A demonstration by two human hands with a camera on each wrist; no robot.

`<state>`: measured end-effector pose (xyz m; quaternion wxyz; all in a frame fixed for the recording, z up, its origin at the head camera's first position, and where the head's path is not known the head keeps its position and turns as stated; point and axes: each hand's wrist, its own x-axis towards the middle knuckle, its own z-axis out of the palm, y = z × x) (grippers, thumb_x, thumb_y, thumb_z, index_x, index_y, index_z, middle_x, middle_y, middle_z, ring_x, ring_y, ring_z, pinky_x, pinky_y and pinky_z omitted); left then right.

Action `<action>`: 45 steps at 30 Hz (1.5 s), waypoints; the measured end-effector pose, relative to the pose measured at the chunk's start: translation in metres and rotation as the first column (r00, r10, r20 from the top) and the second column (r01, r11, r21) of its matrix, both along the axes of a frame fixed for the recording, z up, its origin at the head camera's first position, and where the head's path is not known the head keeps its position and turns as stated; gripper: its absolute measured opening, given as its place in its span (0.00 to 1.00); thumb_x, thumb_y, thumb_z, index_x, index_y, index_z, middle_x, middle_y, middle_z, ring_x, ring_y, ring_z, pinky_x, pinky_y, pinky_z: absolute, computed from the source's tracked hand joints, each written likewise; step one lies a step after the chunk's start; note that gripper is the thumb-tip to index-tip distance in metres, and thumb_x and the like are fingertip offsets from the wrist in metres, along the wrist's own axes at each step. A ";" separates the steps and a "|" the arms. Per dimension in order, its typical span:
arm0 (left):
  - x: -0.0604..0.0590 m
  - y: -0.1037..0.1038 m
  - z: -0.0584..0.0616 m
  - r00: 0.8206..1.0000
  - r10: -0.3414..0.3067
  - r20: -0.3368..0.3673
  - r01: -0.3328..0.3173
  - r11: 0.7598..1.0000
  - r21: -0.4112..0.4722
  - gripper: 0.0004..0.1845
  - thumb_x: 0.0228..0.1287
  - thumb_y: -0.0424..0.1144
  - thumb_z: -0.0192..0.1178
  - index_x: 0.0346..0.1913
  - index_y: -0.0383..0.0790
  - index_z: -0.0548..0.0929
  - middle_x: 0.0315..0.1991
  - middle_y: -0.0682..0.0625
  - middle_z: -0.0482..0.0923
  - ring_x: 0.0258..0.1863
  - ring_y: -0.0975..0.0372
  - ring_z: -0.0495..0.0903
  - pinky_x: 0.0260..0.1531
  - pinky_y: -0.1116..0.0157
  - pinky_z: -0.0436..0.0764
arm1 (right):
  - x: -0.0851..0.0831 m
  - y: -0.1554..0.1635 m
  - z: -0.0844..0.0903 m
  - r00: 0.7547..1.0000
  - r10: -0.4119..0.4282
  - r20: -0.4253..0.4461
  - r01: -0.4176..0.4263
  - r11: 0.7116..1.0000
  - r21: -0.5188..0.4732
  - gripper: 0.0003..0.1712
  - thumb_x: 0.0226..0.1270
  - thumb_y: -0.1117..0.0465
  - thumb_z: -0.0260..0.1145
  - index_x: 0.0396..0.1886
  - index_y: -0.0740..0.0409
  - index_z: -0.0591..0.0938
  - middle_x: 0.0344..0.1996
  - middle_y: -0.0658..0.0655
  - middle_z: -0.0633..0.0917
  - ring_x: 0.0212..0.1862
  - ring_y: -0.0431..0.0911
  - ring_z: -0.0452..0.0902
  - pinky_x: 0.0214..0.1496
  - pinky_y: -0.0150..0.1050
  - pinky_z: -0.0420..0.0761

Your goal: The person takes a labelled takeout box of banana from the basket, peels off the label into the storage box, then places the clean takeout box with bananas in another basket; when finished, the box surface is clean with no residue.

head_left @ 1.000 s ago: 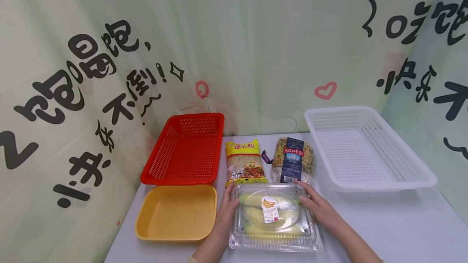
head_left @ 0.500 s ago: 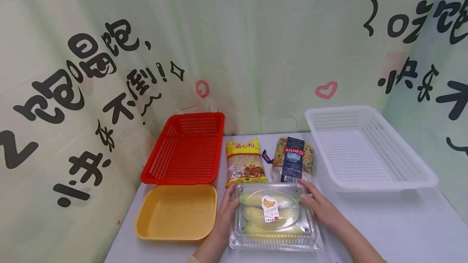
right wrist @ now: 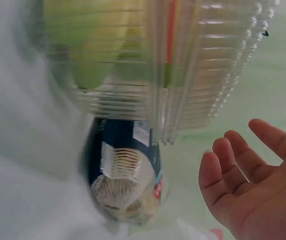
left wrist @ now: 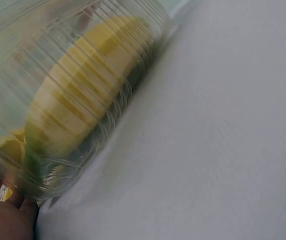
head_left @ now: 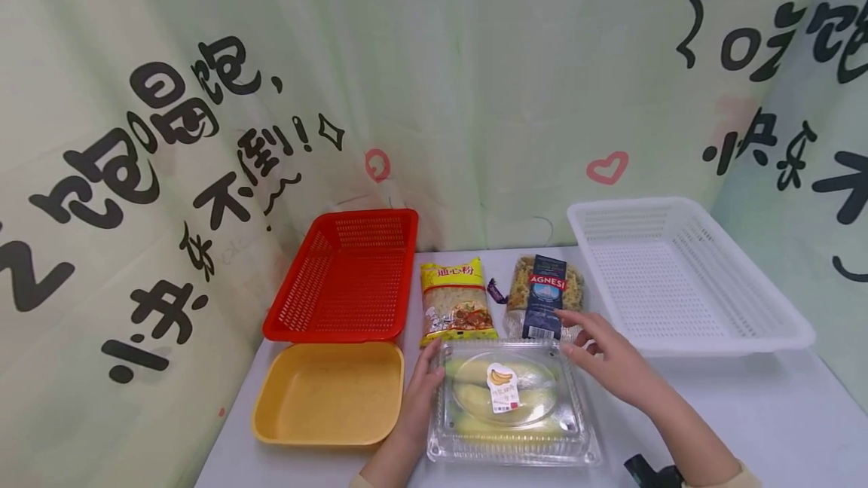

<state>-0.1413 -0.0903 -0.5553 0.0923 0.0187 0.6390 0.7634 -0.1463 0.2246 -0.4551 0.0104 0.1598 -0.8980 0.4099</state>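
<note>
A clear plastic clamshell box of bananas (head_left: 505,428) with a banana sticker sits at the front middle of the table. My left hand (head_left: 415,401) holds its left side, thumb at the lid's edge. In the left wrist view, the fingers (left wrist: 15,195) are at the box's lower corner, partly hidden. Off the box's right back corner hovers my right hand (head_left: 613,364), fingers spread and slightly bent, holding nothing. Its fingertips overlap the AGNESI pasta bag (head_left: 545,288) in the head view. The right wrist view shows that hand apart from both the box and the bag.
A yellow bag of pasta (head_left: 457,307) and a small purple wrapped item (head_left: 496,291) lie behind the box. On the left are a red basket (head_left: 353,285) and a yellow tray (head_left: 328,398). A white basket (head_left: 664,285) stands at the right. A printed curtain (head_left: 488,96) closes the back.
My right hand has let go of the box's right side and lifted up and to the right. The left hand and the box have stayed in place.
</note>
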 end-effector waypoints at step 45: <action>0.004 0.002 0.009 1.000 -0.003 0.027 0.002 1.000 0.026 0.32 0.72 0.46 0.47 0.77 0.51 0.56 0.81 0.45 0.42 0.80 0.48 0.36 0.76 0.43 0.37 | -0.032 -0.063 0.029 0.786 0.433 0.441 -0.544 0.824 0.159 0.15 0.53 0.56 0.77 0.27 0.52 0.77 0.20 0.44 0.70 0.25 0.36 0.64 0.27 0.29 0.64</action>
